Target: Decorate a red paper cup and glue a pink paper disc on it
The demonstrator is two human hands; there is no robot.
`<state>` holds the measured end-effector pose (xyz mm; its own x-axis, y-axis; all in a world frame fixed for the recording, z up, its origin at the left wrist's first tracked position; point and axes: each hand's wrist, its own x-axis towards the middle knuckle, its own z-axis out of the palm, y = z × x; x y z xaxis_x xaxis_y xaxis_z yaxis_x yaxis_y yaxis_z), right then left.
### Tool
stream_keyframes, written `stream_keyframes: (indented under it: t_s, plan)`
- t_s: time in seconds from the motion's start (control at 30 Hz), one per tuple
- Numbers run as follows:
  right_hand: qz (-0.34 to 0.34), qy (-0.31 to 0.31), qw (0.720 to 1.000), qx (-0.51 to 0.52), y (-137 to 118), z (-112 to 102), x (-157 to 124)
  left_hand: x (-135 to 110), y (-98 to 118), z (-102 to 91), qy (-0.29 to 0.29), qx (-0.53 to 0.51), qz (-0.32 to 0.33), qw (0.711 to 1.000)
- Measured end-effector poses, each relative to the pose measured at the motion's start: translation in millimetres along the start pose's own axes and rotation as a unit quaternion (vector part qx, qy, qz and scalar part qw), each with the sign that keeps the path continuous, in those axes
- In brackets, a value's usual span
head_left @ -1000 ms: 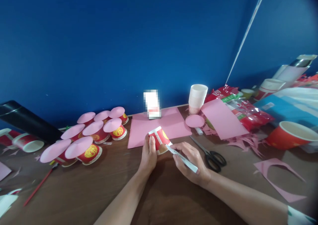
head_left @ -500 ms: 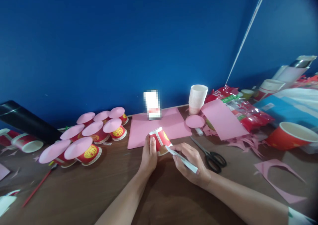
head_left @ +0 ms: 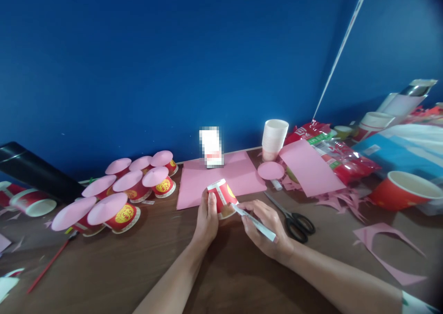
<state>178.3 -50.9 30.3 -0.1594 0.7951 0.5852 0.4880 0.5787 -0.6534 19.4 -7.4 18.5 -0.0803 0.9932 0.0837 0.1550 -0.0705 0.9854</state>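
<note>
My left hand [head_left: 206,216] is closed around a red-and-white paper cup [head_left: 224,196] with yellow print, held tilted above the table, thumb on its side. Pinched in my right hand [head_left: 265,226] is a slim white tool [head_left: 258,225], which looks like a utility knife. Its pointed end touches or nearly touches the cup's lower right side, beside a brownish patch. Whether the tip has gone through the wall I cannot tell. Black-handled scissors [head_left: 297,224] lie just right of my right hand. Behind the cup are pink paper sheets [head_left: 194,184].
Several cups topped with pink paper cones [head_left: 107,208] stand at left, near a red-handled brush [head_left: 48,265] and black flask [head_left: 38,171]. A white cup stack [head_left: 274,141], pink disc [head_left: 271,170], paper scraps [head_left: 391,258] and orange cup [head_left: 398,191] are at right. A blurred-out white object [head_left: 211,147] stands behind.
The cup has turned slightly in my left hand, its white stripe shifting left and more of the yellow print showing. The white tool stays at the cup's lower side.
</note>
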Motion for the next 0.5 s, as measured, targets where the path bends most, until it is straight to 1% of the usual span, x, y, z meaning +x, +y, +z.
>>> stream_keyframes:
  t_s: [0.13,0.33,0.5]
  plan:
    - [-0.002,-0.001,1.000,0.000,-2.3,-0.9,0.6,-0.3,0.2,0.0,0.000,-0.002,-0.011,1.000]
    - [-0.009,0.001,1.000,0.000,-5.9,-2.6,0.9,1.2,-5.5,-0.3,0.001,0.008,0.008,1.000]
    - [0.006,0.011,1.000,-0.003,-4.8,-2.8,1.2,0.6,-4.2,-0.1,0.008,0.007,0.001,1.000]
